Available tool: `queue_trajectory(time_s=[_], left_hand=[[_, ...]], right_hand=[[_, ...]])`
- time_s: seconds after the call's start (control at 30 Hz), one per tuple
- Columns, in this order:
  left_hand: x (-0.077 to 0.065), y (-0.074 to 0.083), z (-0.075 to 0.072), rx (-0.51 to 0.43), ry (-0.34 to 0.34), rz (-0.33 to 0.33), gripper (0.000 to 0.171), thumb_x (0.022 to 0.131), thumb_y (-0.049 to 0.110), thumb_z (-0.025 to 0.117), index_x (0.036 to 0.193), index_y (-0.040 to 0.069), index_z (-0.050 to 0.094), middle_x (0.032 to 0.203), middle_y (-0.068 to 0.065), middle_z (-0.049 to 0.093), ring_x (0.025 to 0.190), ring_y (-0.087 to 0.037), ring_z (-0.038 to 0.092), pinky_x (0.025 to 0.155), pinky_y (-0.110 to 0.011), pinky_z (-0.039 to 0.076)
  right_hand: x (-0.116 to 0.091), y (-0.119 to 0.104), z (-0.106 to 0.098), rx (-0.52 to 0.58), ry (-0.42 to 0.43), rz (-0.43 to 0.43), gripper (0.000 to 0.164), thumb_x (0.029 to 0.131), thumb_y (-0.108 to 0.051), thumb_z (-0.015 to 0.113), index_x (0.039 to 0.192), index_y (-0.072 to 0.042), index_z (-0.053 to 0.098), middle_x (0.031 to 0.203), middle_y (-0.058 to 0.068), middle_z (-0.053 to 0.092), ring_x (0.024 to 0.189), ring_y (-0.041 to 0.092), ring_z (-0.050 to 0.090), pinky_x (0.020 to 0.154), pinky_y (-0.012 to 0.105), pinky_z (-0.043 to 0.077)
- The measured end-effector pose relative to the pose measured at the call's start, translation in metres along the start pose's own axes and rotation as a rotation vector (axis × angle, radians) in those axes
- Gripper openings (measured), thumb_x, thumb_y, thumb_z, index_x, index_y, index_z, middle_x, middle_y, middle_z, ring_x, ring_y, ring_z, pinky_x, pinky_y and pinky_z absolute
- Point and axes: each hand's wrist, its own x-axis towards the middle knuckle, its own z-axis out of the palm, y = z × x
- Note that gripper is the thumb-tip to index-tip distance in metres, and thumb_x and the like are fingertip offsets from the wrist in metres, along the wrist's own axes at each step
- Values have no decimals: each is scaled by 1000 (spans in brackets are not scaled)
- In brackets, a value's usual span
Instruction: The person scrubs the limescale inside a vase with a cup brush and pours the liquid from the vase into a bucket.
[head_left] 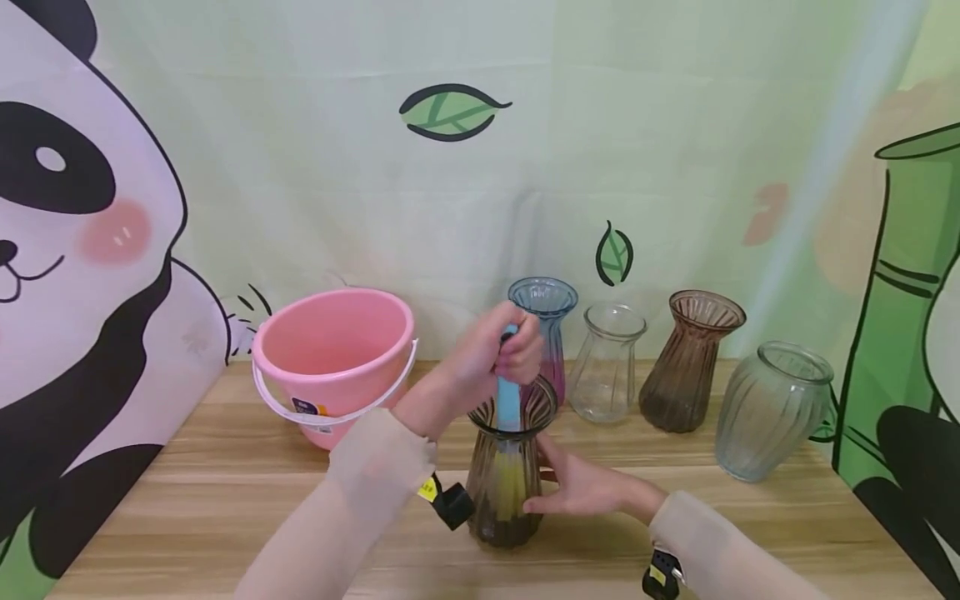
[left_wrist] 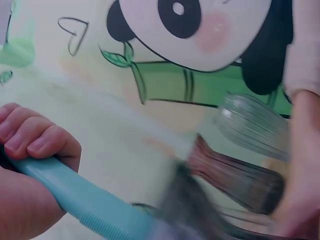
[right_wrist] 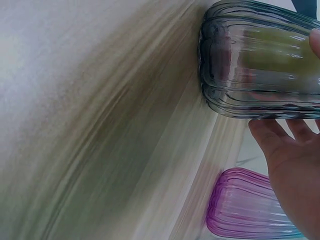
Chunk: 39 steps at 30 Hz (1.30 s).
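Observation:
My left hand grips the light-blue handle of a sponge brush above a dark grey ribbed glass vase. The brush goes down through the flared mouth, and its yellow head shows through the glass. On the vase's lower right side, my right hand holds it, thumb in front and fingers behind. The vase stands upright on the wooden table, at the front middle. In the right wrist view the right hand is at the glass wall, near the base.
A pink bucket with a white handle stands at left. Behind the held vase is a blue-and-pink vase. Further right stand a clear vase, a brown vase and a pale rounded glass vase. A panda-print cloth backdrop hangs behind.

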Motion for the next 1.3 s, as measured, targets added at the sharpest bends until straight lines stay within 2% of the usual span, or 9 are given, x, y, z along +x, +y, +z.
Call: queue_trajectory(time_s=[0.2, 0.33, 0.47, 0.6, 0.77, 0.93, 1.07, 1.3], left_hand=[[12, 44, 6, -37, 52, 29, 37, 85, 10, 22, 48, 16, 25, 41, 7, 23, 38, -8, 19, 43, -23, 12], [12, 52, 7, -50, 68, 51, 37, 85, 10, 22, 48, 15, 25, 42, 6, 22, 37, -9, 18, 43, -24, 11], [9, 45, 7, -78, 79, 76, 37, 84, 10, 22, 48, 15, 25, 41, 6, 21, 37, -8, 17, 43, -24, 9], [8, 31, 6, -75, 91, 77, 36, 83, 9, 22, 48, 16, 24, 42, 7, 21, 38, -7, 16, 42, -24, 10], [5, 3, 3, -35, 93, 46, 34, 83, 9, 24, 50, 17, 25, 43, 8, 23, 39, -7, 19, 43, -22, 15], [2, -20, -4, -22, 41, -25, 34, 86, 9, 23, 53, 14, 25, 45, 7, 26, 40, -8, 22, 44, -21, 19], [1, -25, -9, -6, 8, -78, 32, 85, 10, 24, 53, 14, 25, 45, 6, 26, 41, -8, 23, 45, -21, 21], [1, -25, -9, 29, -45, -109, 33, 85, 11, 25, 52, 15, 26, 45, 6, 27, 41, -9, 24, 45, -21, 22]], right_hand=[[-1, -2, 4, -36, 34, 23, 89, 80, -20, 70, 143, -1, 9, 143, 23, 30, 129, 36, 37, 101, 38, 39], [0, 0, 7, -38, 48, 42, 93, 80, -20, 70, 144, -3, 6, 143, 22, 29, 128, 35, 38, 99, 37, 40], [0, 1, 7, -31, 55, 54, 92, 80, -20, 70, 144, -3, 6, 142, 21, 30, 127, 35, 39, 98, 35, 42], [-1, 1, 6, -46, 66, 54, 92, 79, -20, 71, 143, 0, 7, 140, 22, 33, 126, 37, 40, 98, 34, 42], [0, 2, 4, -31, 66, 57, 93, 80, -21, 71, 144, -4, 5, 141, 20, 32, 126, 35, 40, 97, 33, 43], [1, 3, 3, -24, 62, 46, 94, 80, -22, 71, 144, -4, 5, 142, 21, 31, 127, 37, 39, 97, 34, 43], [1, 3, 2, -16, 42, 39, 92, 80, -22, 70, 144, -3, 7, 142, 21, 29, 127, 38, 38, 97, 35, 43], [2, -1, -3, -26, -21, 24, 75, 81, -20, 69, 138, -2, 22, 137, 18, 36, 127, 37, 38, 98, 35, 42]])
